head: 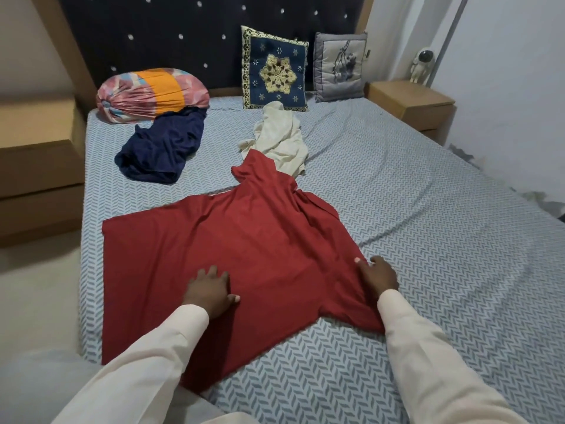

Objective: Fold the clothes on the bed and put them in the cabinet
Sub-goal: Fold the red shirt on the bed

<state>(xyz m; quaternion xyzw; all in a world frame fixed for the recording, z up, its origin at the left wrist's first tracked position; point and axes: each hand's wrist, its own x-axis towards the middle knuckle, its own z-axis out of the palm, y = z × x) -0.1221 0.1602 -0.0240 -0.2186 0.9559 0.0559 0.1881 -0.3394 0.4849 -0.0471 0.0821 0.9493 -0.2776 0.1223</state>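
While the red shirt [244,249] lies spread out on the near part of the bed [428,240], the person leans over it with both arms in pale sleeves. Its collar end points toward the headboard [183,35], and its lower hem hangs close to the bed's left edge.

The left hand [211,292] rests flat on the cloth near the middle, palm down, fingers straight and slightly spread, gripping nothing. The right hand [377,275] sits at the shirt's right edge, where the cloth meets the patterned sheet. Its knuckles face up and the fingertips are tucked out of sight, so I cannot tell whether it pinches the fabric or only presses on it.

Beyond the collar, a crumpled cream garment [279,136] touches the shirt's top. A dark blue garment [159,145] lies bunched to the left, up against a pink and orange bundle [149,94]. Two cushions, one blue [275,68] and one grey [339,67], lean on the headboard. On the right a wooden nightstand [409,102] carries a small astronaut figure [422,64].
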